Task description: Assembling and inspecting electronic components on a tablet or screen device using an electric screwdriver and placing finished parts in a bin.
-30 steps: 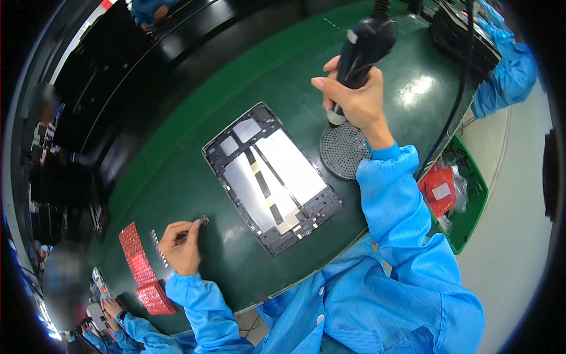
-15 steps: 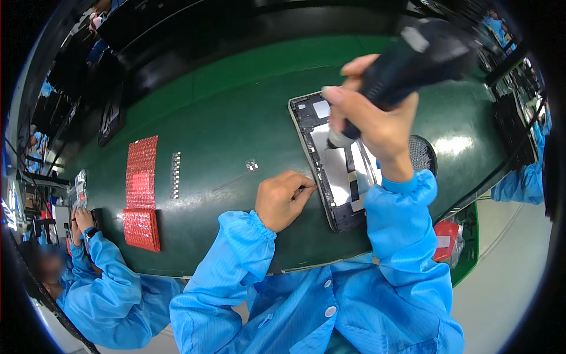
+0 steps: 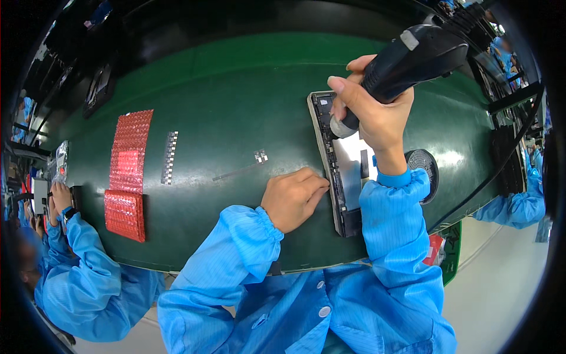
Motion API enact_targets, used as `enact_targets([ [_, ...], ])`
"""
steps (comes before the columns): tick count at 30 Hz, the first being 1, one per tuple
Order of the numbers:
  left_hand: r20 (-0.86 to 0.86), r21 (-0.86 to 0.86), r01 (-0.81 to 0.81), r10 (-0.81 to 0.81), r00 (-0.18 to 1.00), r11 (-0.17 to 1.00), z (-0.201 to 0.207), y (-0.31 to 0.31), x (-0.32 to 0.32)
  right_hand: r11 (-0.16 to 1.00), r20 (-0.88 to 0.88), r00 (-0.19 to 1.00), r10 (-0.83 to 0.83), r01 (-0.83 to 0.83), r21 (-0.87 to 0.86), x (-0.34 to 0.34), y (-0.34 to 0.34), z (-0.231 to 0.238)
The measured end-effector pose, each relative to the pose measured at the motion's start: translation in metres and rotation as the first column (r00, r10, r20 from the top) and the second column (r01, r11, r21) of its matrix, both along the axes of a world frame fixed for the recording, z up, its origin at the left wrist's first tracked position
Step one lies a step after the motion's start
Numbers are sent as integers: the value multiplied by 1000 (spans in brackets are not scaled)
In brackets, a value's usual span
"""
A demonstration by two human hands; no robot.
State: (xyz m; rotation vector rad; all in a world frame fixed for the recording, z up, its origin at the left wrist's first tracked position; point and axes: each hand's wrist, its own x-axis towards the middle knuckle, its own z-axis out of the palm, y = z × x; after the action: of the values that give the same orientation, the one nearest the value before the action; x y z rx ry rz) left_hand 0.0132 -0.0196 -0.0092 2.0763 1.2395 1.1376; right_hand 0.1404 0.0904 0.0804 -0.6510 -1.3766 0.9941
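My right hand (image 3: 380, 115) is wrapped round a black electric screwdriver (image 3: 407, 62), tilted with its pale nose (image 3: 342, 127) down over the far part of an opened tablet (image 3: 348, 174). The tablet has a dark frame and a silvery inner plate, partly hidden by my right hand and forearm. Beside its left long edge my left hand (image 3: 295, 197) is closed, fingertips pressed together against the edge. Whatever those fingers may hold is hidden. Left of that hand lies a small thin cable with white pads (image 3: 260, 157) on the green table (image 3: 224, 106).
Red bubble wrap (image 3: 127, 159) and a strip of black and white pieces (image 3: 170, 158) lie to the left. A round black mesh-topped container (image 3: 421, 168) stands right of my forearm. A cable (image 3: 483, 189) hangs at the right. A co-worker's blue sleeve (image 3: 88, 259) is at far left.
The view has shifted slightly. The screwdriver's nose has moved a little toward the tablet's far left corner. My left hand has turned and its fingers have curled closer to the tablet's edge.
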Motion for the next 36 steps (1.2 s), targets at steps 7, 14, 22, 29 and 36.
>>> enact_targets([
  [7, 24, -7, 22, -22, 999, 1000, 0, 0, -2, 1000, 0, 1000, 8, -8, -19, 0, 0, -2],
  [14, 316, -137, -56, 97, 944, 989, 12, -6, 3, 999, 17, 1000, 11, -10, -36, -9, -5, 0],
  [22, 378, -178, -18, 86, 922, 984, 7, -7, 3, 999, 44, 999, 9, -7, -39, -6, -5, -1],
  [29, 433, -261, 62, 60, 899, 963, -2, -7, 4, 999, -2, 999, 37, -37, 1, 0, -5, -1],
  [36, 349, -96, -66, 96, 932, 993, 0, 2, -3, 934, 132, 961, 244, -269, 235, 57, -42, 48],
])
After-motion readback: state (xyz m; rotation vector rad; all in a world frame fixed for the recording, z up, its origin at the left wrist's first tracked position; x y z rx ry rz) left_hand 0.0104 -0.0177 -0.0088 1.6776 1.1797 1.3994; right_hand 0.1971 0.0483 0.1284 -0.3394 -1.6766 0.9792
